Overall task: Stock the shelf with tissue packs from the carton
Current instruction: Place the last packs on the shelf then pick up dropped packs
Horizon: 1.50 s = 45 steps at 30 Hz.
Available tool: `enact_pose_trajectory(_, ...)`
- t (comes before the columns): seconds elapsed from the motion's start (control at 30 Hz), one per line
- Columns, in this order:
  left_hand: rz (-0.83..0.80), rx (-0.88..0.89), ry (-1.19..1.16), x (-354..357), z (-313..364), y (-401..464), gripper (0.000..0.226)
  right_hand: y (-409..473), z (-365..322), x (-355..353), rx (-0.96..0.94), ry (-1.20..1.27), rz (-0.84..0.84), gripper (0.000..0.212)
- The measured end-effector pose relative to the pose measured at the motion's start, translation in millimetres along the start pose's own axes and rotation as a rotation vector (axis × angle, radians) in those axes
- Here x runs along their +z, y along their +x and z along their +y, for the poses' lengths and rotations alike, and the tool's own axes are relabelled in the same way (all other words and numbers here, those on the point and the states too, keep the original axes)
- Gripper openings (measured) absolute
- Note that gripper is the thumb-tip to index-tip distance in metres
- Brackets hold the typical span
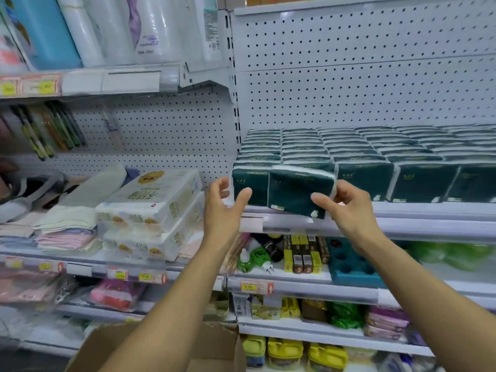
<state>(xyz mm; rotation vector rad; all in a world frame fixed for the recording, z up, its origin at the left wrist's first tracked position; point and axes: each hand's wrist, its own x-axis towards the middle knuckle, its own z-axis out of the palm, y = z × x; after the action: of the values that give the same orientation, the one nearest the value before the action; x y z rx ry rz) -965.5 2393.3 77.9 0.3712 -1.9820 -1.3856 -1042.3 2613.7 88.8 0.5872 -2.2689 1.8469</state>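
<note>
A dark green tissue pack [295, 191] hangs tilted at the front edge of the white shelf [402, 216]. My right hand [346, 208] grips its right end between thumb and fingers. My left hand [225, 208] hovers at the pack's left side, fingers spread, thumb close to or touching the neighbouring pack [248, 183]. Rows of identical green packs [375, 151] fill the shelf behind, several deep. The brown carton [214, 347] stands open below my forearms; its inside is hidden.
White tissue bundles [155, 210] and folded towels [67, 226] lie on the left shelf. Below the green packs sit bottles, boxes and a teal tray [351, 261]. Above the packs is bare pegboard [362, 76]. Lower shelves hold yellow and green goods.
</note>
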Motion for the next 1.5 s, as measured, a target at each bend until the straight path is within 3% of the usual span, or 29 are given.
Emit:
enact_pose_trajectory(0.1, -0.056, -0.028, 0.149, 6, -5, 28, 0.081, 14, 6, -22, -0.027, -0.058, 0.069, 0.038)
enact_pose_trajectory(0.2, -0.134, -0.071, 0.226, 14, -6, 45, 0.096, 28, 14, -27, -0.039, -0.122, 0.062, 0.041)
enact_pose_trajectory(0.3, -0.203, -0.115, 0.16, 20, -7, 53, 0.088, 38, 17, -24, -0.023, -0.191, 0.027, 0.037)
enact_pose_trajectory(0.4, -0.185, -0.142, 0.095, 22, -13, 58, 0.082, 43, 19, -17, 0.01, -0.211, 0.109, 0.017)
enact_pose_trajectory(0.47, -0.164, -0.136, 0.089, 23, -17, 59, 0.076, 44, 20, -13, 0.052, -0.202, 0.17, 0.025)
enact_pose_trajectory(0.67, -0.118, -0.105, 0.101, 27, -23, 58, 0.07, 45, 22, -9, 0.032, -0.289, 0.187, 0.014)
enact_pose_trajectory(0.87, -0.087, -0.11, 0.171, 25, -24, 51, 0.108, 31, 24, -8, 0.038, -0.218, 0.193, 0.023)
enact_pose_trajectory(0.97, -0.019, -0.03, 0.399, 18, -15, 23, 0.107, 12, 23, -9, -0.047, -0.239, 0.193, 0.035)
enact_pose_trajectory(1.27, 0.079, 0.339, 0.789, -12, -32, -88, 0.072, -61, 45, 21, -0.61, -0.57, -0.118, 0.049)
enact_pose_trajectory(1.5, 0.06, 0.171, 0.959, -41, -81, -173, 0.061, -122, 88, 58, -0.571, -0.797, -0.463, 0.057)
